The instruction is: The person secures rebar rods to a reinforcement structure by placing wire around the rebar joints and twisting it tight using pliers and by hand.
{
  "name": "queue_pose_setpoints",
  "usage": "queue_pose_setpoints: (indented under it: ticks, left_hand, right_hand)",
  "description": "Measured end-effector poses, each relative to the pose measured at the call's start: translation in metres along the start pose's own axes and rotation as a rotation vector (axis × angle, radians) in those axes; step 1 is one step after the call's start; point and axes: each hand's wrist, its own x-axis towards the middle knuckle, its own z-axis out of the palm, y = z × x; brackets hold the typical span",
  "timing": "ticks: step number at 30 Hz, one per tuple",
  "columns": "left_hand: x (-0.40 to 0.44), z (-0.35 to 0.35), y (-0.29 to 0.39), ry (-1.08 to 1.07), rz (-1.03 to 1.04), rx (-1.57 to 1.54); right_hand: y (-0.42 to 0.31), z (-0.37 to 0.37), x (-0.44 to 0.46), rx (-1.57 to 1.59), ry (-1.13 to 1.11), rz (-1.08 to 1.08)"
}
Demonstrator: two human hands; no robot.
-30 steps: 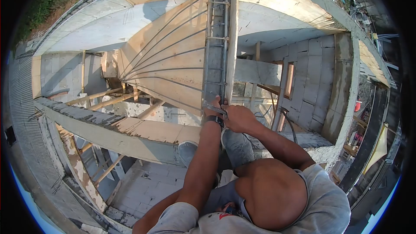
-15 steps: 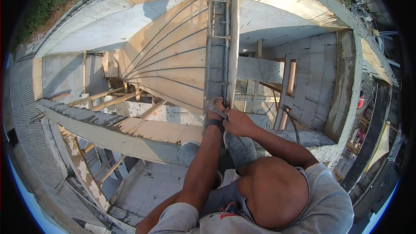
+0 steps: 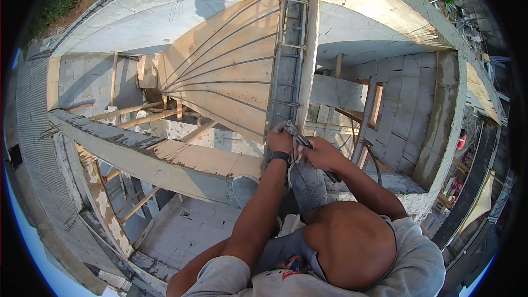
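My right hand (image 3: 322, 155) is closed around the handles of a pair of pincers (image 3: 301, 138), whose metal head points up and left over my left hand. My left hand (image 3: 279, 139), with a dark band at the wrist, is closed beside the pincers' head, at the near end of the rebar cage (image 3: 287, 71). What its fingers grip, if anything, is hidden. The cage runs away from me inside a narrow formwork channel. Several thin bars (image 3: 225, 83) fan out leftward from it over a sloping plywood panel (image 3: 220, 60).
A concrete beam (image 3: 143, 159) crosses to the left of my shoes (image 3: 308, 187). Open drops with wooden props (image 3: 148, 118) lie below. On the right stand a formwork board (image 3: 309, 49) and a block wall (image 3: 396, 104). A person in red (image 3: 461, 140) is far right.
The pincers have come up from the cage and now show more fully, tilted between my hands. My right hand has shifted rightward in view; the whole scene has also slid slightly right.
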Motion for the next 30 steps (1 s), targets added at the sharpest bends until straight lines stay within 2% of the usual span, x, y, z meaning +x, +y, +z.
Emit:
queue_pose_setpoints:
  ticks: [3, 6, 9, 13, 16, 19, 22, 25, 27, 30]
  left_hand:
    - [-0.019, -0.006, 0.041, 0.045, 0.063, 0.108]
    - [-0.016, -0.008, 0.039, 0.078, 0.178, 0.363]
    - [-0.008, -0.017, 0.040, -0.029, 0.279, 0.485]
    - [0.004, -0.024, 0.051, -0.166, 0.402, 0.656]
    - [0.009, -0.028, 0.060, -0.258, 0.478, 0.776]
    - [0.022, -0.030, 0.055, -0.341, 0.511, 0.835]
    - [0.028, -0.036, 0.055, -0.409, 0.464, 0.800]
    - [0.028, -0.058, 0.067, -0.496, 0.457, 0.750]
    - [0.025, -0.076, 0.082, -0.593, 0.409, 0.802]
    - [0.025, -0.102, 0.088, -0.661, 0.304, 0.658]
  right_hand:
    - [-0.022, -0.025, -0.021, 0.027, 0.026, 0.101]
    - [-0.037, -0.046, -0.036, 0.158, -0.087, 0.023]
    - [-0.032, -0.052, -0.033, 0.115, -0.119, 0.067]
    - [-0.023, -0.043, -0.029, 0.157, -0.047, 0.087]
    - [-0.018, -0.045, -0.027, -0.043, 0.030, 0.124]
    - [-0.036, -0.052, -0.038, -0.597, 0.120, -0.035]
    - [-0.051, -0.056, -0.044, -0.917, 0.091, 0.036]
    - [-0.074, -0.062, -0.048, -1.152, -0.065, 0.103]
    - [-0.084, -0.065, -0.048, -1.215, -0.098, 0.081]
    - [-0.107, -0.064, -0.044, -1.333, -0.144, 0.099]
